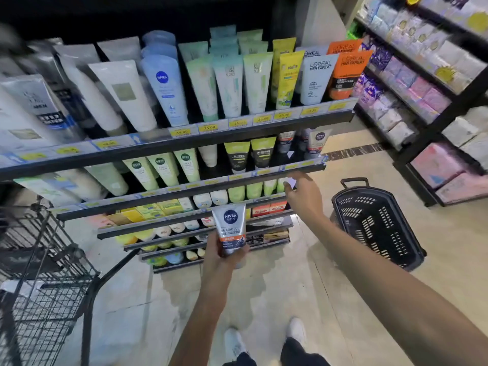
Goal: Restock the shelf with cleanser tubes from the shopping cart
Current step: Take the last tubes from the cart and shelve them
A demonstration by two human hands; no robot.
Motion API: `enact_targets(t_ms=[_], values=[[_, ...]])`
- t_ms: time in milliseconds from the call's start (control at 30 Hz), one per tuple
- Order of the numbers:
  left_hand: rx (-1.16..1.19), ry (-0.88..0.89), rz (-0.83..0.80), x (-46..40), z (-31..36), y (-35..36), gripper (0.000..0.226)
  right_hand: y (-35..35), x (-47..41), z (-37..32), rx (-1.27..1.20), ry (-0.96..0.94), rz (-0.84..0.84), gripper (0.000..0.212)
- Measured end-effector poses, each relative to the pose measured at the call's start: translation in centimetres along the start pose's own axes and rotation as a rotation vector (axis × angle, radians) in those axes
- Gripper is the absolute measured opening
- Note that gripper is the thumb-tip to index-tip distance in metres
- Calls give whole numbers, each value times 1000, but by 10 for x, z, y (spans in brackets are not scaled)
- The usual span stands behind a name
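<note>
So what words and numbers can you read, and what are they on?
"NIVEA MEN", "OIL CONTROL": tube in left hand
"NIVEA": blue tube
"L'OREAL MEN EXPERT": white tube, orange tube
"25.00": yellow price tag
"NIVEA": second-shelf tube
Other tags, small print and Chinese text: too blurred.

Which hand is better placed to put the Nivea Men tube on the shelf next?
The left hand: it already grips the Nivea Men tube. The right hand holds nothing and reaches toward the shelf edge, below matching tubes, so it could make room.
</note>
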State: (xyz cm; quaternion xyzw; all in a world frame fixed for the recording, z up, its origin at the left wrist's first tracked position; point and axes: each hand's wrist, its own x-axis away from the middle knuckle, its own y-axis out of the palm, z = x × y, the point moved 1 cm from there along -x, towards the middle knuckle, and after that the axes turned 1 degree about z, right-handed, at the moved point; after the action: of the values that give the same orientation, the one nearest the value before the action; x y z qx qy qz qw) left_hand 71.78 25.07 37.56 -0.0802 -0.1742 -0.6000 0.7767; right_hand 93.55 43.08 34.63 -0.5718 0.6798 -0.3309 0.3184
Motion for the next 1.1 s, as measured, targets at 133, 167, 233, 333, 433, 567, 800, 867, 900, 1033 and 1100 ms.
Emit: enact_targets(t_ms=[133,167,233,333,433,567,800,867,900,1033,1100], values=[[-39,13,0,-20,2,50,49,-32,-38,38,112,-90,-11,29],[-54,14,13,-24,3,63,49,-37,-46,46,133,-117,-14,28],[-99,32,46,-34,4,88,48,-44,-64,60,171,-176,-16,29],[-131,60,85,-52,8,125,44,-51,-89,79,212,-212,-51,30],[-189,85,105,-74,11,156,46,-52,-106,96,245,-241,-88,32],[-212,110,144,-102,6,187,51,-46,-117,110,263,-344,-105,32],[-193,131,200,-153,0,216,51,-28,-128,119,256,-413,-32,17],[-120,118,196,-170,5,224,49,-25,-128,121,252,-452,4,14],[-120,124,197,-178,7,228,50,-24,-129,123,247,-469,19,14],[-304,216,265,-197,21,239,50,-16,-139,134,232,-468,40,11],[-271,250,275,-205,26,244,47,-14,-141,136,225,-474,41,11]])
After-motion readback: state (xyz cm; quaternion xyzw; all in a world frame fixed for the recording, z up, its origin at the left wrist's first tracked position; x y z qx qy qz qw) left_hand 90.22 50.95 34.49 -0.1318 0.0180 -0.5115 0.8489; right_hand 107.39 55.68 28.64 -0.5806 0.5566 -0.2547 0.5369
